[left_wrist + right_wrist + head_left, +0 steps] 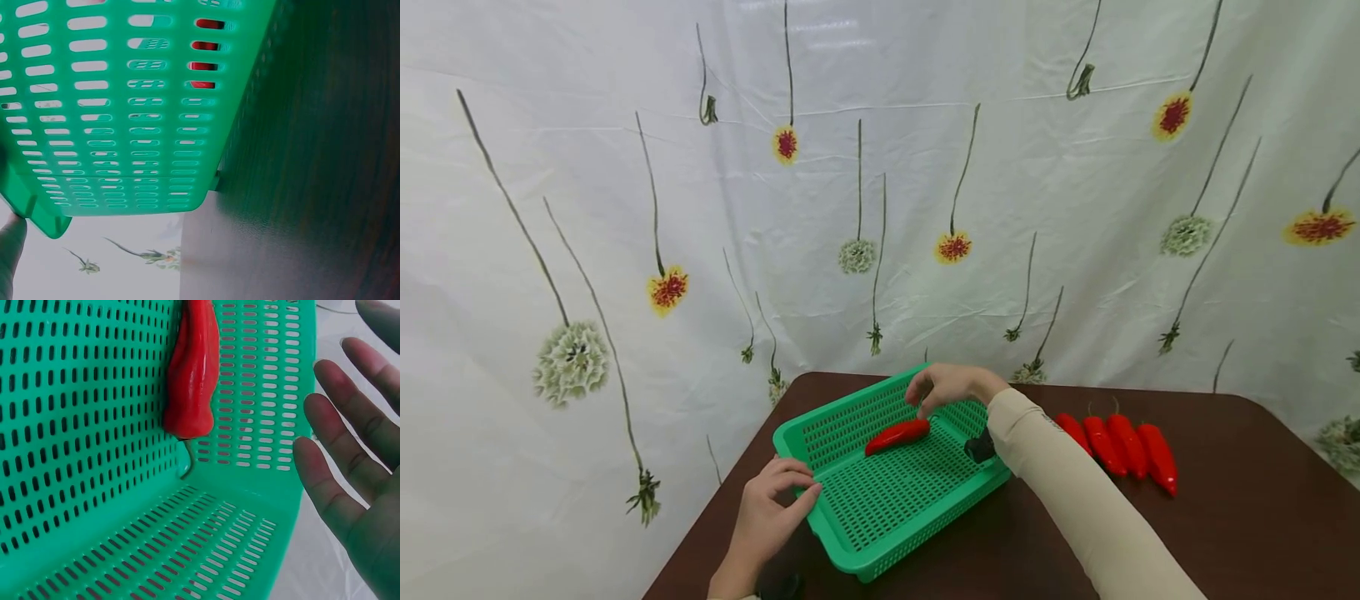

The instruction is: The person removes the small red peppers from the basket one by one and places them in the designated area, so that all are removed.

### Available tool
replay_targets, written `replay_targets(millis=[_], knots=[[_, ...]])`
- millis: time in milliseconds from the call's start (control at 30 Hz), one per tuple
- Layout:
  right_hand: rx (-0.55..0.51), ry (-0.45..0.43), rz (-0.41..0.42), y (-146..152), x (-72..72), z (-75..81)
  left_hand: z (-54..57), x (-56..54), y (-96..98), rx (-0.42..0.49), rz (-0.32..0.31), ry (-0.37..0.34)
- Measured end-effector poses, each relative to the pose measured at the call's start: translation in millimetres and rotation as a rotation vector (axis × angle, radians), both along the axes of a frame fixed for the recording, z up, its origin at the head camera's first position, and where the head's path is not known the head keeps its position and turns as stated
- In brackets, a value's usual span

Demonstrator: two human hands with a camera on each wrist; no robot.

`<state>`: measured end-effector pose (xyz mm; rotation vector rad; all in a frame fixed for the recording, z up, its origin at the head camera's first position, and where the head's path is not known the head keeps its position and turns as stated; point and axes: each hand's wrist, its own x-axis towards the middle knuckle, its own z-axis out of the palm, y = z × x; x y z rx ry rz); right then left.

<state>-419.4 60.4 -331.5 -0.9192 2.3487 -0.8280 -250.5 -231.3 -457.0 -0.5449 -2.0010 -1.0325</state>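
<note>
A green plastic basket (pixel 887 508) with slotted walls stands on the dark table. Inside it, along the far wall, lies one red chili pepper (pixel 898 436), its stem end toward the far right corner in the right wrist view. My left hand (pixel 767 508) grips the basket's left rim; in the left wrist view only a fingertip shows at that rim. Over the far right part of the basket hangs my right hand (pixel 951 387), just above the pepper. Its fingers (pixel 350 450) are loosely spread and hold nothing.
Several more red chili peppers (pixel 1123 446) lie side by side on the table (pixel 1232 500), right of the basket and partly behind my right sleeve (pixel 1075 492). A white flower-print cloth (pixel 820 75) hangs behind the table.
</note>
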Motion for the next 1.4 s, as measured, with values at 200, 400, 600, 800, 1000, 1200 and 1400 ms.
replay_targets(millis=[200, 400, 600, 800, 1000, 1200, 1400], knots=[[-0.028, -0.015, -0.029, -4, -7.3, -7.0, 4.2, -0.1, -0.1, 0.008, -0.010, 0.000], [-0.023, -0.006, -0.051, -7, -14.7, -20.6, 4.7, -0.5, 0.2, -0.007, -0.006, -0.007], [-0.035, -0.022, -0.099, -9, -15.0, -27.4, 1.9, -0.4, 1.1, -0.001, -0.005, -0.006], [-0.029, -0.007, -0.121, -12, -16.9, -34.4, 0.0, -0.9, 1.6, 0.000, -0.002, -0.004], [0.040, 0.031, -0.113, -15, -15.9, -38.8, 1.1, -0.4, 1.9, 0.004, 0.005, -0.016], [0.072, 0.055, -0.104, -19, -13.8, -42.6, 3.3, 1.4, 1.4, 0.011, 0.000, -0.023], [0.104, 0.070, -0.098, -23, -13.9, -48.6, 5.3, 3.2, 0.6, 0.012, -0.007, -0.016]])
